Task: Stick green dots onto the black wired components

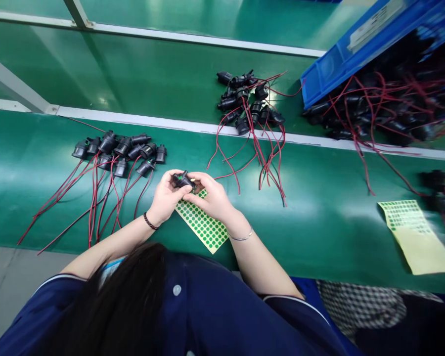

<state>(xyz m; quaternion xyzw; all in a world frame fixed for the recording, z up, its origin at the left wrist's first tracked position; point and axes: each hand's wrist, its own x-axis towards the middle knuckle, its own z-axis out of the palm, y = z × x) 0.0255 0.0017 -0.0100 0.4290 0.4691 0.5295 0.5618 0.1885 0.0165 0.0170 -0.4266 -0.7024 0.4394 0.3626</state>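
Observation:
Near the table's front edge, my left hand is closed around a small black cylindrical part. A bright green spot shows on the part's near-left side. My right hand grips the other end of it, thumb and fingers bent close to the left thumb. Whether a loose sticker is between the right fingertips I cannot tell. Under my hands lies a pale yellow sheet of round green stickers, partly covered by the right hand and wrist.
To the left lies a group of similar black parts with red wires. Another pile sits farther back, across a white rail. A tilted blue bin spills more parts at right. A second sticker sheet lies far right.

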